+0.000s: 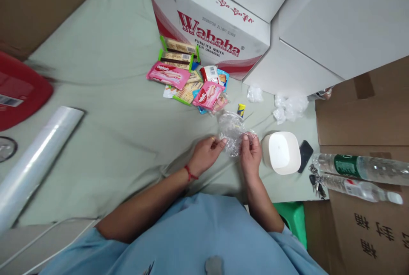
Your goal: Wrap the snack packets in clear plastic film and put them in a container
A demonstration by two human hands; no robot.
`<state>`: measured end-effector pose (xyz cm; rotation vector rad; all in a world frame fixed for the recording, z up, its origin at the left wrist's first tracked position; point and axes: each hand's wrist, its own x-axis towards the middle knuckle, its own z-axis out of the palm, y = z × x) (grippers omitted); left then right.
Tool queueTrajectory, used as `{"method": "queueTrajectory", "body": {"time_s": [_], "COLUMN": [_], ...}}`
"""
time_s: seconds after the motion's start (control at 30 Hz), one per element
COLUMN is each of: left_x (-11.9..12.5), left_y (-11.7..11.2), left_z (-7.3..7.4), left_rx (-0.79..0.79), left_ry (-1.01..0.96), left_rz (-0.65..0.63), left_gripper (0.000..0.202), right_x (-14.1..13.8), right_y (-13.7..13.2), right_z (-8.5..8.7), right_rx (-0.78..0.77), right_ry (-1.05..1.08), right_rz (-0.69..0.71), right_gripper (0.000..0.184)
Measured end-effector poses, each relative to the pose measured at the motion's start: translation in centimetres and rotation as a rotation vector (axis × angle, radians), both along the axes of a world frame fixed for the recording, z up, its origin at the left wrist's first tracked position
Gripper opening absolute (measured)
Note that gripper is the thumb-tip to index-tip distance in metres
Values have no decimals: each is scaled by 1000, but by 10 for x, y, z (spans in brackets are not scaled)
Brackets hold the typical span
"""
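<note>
Between my two hands is a crumpled piece of clear plastic film. My left hand, with a red cord on its wrist, pinches the film's left edge between thumb and fingers. At the film's right edge, my right hand pinches it the same way. A small yellow-wrapped sweet lies just beyond the film. Farther off is a pile of packaged snacks, with a pink wafer packet nearest the film and another pink packet to its left. A white square bowl stands right of my right hand.
A Wahaha carton stands behind the snacks. Crumpled plastic pieces lie at the right. A black phone, keys and plastic bottles are beyond the bowl. On the left are a long film roll and a red container.
</note>
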<state>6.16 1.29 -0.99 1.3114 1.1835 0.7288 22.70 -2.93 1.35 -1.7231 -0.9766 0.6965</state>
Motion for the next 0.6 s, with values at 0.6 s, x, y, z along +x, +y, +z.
{"method": "queueTrajectory", "body": {"time_s": [0.6], "left_x": [1], "left_y": [-17], "left_z": [15], "left_rx": [-239], "left_ry": [-293], "left_rz": [114], "left_gripper": [52], "right_x": [29], "right_y": [-40], "right_z": [-3], "right_rx": [-83], "right_ry": [409], "right_rz": [37], "right_gripper": [49]}}
